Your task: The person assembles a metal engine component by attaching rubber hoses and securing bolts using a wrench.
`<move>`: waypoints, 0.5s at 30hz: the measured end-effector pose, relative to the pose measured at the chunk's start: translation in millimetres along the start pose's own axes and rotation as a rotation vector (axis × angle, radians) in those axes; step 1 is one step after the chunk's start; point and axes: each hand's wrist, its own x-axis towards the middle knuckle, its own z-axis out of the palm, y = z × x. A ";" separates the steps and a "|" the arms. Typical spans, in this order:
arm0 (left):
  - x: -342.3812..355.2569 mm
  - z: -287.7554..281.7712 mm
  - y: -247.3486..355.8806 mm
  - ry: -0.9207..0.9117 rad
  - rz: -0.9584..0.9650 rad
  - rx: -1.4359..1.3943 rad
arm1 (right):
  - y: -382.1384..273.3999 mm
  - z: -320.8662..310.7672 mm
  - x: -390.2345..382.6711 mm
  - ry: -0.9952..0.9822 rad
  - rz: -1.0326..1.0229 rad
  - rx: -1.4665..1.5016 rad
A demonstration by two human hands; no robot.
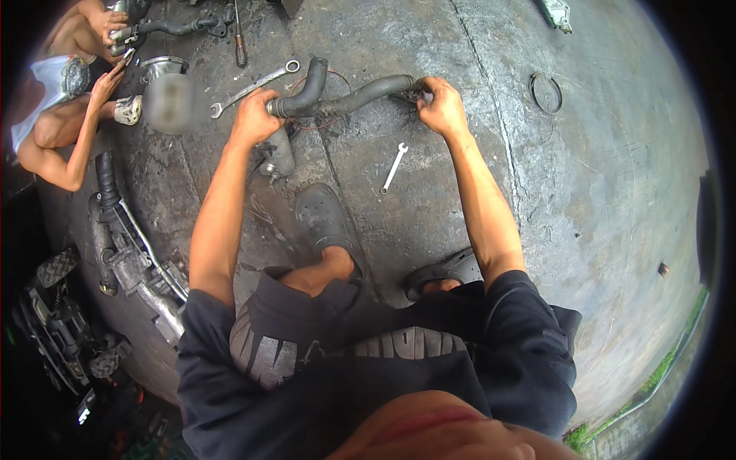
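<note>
Upper left of the frame, a co-worker (70,157) crouches. Farther right, on the stained floor (613,192), a long wrench (257,87) lies near the left hand (254,116), its fingers wrapped around the left part of a dark curved hose (374,90) at upper centre. Below lies a small wrench (394,169). The right hand's (445,111) fingers grasp the hose's right end. Supporting both ends evenly should avoid kinking it.

The head view looks steeply down from a wide fisheye camera on the person's head — the left one of a side-by-side pair. The dark shirt (345,395) sits close, filling much of the lower part; the left hand (255,116) and right hand (443,107) lie farther off, above the middle. The floor (613,192) bulges outward, curving toward a black rim.
</note>
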 end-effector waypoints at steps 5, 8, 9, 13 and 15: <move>-5.1 1.6 -3.5 0.038 0.011 -0.008 | -40.3 -20.3 9.1 -0.293 0.493 -0.283; -2.2 1.2 -1.0 0.019 0.006 -0.015 | -24.1 -13.3 8.4 -0.262 0.388 -0.271; -2.0 1.5 -0.5 0.011 0.003 -0.011 | -18.8 -13.1 6.9 -0.262 0.389 -0.274; -5.8 3.6 -3.6 0.019 0.001 -0.023 | -27.6 -18.5 9.2 -0.220 0.406 -0.215; -4.3 3.1 -2.3 0.034 0.009 -0.024 | -32.7 -20.0 13.2 -0.230 0.503 -0.248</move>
